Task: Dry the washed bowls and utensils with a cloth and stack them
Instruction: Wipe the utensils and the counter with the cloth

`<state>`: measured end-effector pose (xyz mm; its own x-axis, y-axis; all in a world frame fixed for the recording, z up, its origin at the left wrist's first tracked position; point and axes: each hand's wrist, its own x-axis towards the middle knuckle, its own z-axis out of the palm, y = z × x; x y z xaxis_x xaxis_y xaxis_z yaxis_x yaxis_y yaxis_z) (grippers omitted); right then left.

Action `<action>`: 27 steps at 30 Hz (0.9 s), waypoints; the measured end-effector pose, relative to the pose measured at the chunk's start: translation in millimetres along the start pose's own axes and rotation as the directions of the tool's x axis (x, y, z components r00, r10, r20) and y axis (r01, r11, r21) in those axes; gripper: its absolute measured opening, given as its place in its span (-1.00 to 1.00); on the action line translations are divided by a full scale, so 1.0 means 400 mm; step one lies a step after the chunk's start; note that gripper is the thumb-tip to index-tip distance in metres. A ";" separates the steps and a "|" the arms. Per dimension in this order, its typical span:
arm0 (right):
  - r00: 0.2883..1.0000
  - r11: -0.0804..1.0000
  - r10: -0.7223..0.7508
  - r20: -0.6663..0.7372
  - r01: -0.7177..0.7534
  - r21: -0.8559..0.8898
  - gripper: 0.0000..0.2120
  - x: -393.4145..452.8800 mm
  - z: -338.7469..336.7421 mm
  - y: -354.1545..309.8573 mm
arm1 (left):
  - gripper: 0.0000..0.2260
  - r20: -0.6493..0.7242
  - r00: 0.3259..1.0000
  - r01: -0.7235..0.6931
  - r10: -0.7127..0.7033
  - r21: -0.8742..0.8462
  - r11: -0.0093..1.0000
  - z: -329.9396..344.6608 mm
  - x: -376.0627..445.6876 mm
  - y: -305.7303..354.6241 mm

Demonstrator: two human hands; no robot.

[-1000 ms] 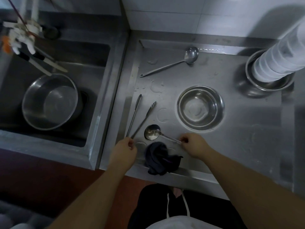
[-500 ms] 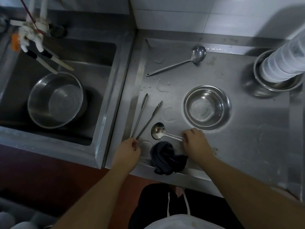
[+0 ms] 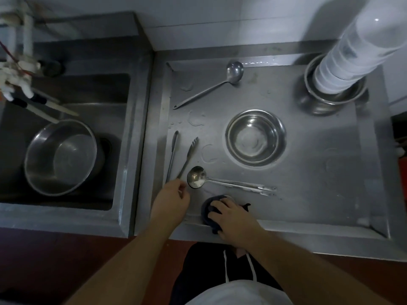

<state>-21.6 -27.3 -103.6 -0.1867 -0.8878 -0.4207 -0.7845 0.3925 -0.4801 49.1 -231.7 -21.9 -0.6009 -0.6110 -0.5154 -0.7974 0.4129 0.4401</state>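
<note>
On the steel drainboard (image 3: 308,172) lie metal tongs (image 3: 182,157), a small ladle (image 3: 198,179) with its handle pointing right, and a longer ladle (image 3: 220,84) at the back. A steel bowl (image 3: 256,137) stands upright in the middle. My left hand (image 3: 171,201) pinches the near end of the tongs. My right hand (image 3: 231,219) lies on top of the dark cloth (image 3: 209,211) at the front edge, fingers curled onto it.
A sink (image 3: 66,102) on the left holds a large steel bowl (image 3: 61,157); white taps and hoses (image 3: 19,80) hang above it. At the back right a tall stack of white bowls (image 3: 356,51) rests in steel bowls (image 3: 330,100). Water puddles dot the drainboard.
My right hand has left the small ladle's handle and moved back onto the dark cloth. My left hand stays at the near end of the tongs.
</note>
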 end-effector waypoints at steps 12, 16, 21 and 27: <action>0.897 0.943 0.312 -0.315 -0.252 0.216 -0.65 -0.423 0.110 0.342 | -0.84 0.108 0.955 -0.282 0.276 0.040 0.959 0.226 0.011 0.294; 0.690 0.828 0.556 -0.463 -0.506 0.241 -0.76 -0.588 0.094 0.511 | -0.84 0.138 0.946 -0.306 0.293 0.087 0.948 0.294 -0.010 0.364; 0.573 0.700 0.713 -0.403 -0.608 0.374 -0.48 -0.623 0.081 0.539 | -0.88 0.156 0.945 -0.302 0.286 0.092 0.949 0.348 -0.032 0.401; 0.917 0.977 0.201 -0.345 -0.163 0.137 -0.54 -0.468 0.133 0.382 | -0.90 0.139 0.949 -0.300 0.284 0.111 0.947 0.377 -0.043 0.405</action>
<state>-75.2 211.7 -139.3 -0.5330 -0.8179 -0.2169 -0.6552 0.5611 -0.5059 -78.3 -52.4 -52.5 -0.8046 -0.3686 -0.4655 -0.5811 0.6498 0.4899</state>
